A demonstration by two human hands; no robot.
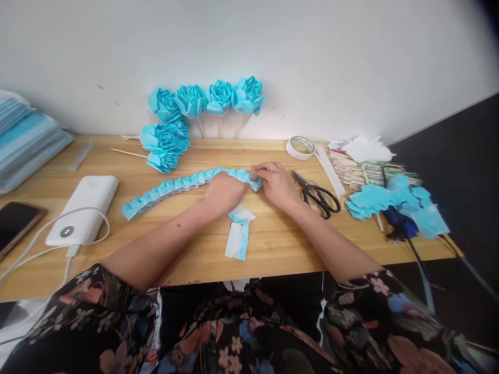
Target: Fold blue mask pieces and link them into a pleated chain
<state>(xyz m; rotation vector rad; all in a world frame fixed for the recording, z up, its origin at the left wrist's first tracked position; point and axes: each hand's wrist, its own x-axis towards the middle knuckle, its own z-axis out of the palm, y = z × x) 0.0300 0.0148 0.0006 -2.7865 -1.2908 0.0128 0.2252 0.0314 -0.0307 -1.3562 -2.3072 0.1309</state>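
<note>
A long pleated strip of light blue paper point(171, 188) curves across the wooden table, its folds overlapping like petals. My left hand point(228, 191) is closed on the strip near its right end. At that end, my right hand point(277, 186) pinches the last folds between thumb and fingers. Below my left hand hangs the flat, unpleated tail point(236, 241) of white and blue paper, partly hidden under the hand. Black scissors point(317, 195) lie just right of my right hand, their blades towards it.
Blue paper flowers point(221, 97) on sticks lean against the wall. A tape roll point(300, 147), wooden sticks point(346, 169) and blue paper pieces point(401, 200) are on the right. On the left are a white power bank point(88, 205) with a cable, a phone point(17, 226) and stacked blue sheets point(29, 140).
</note>
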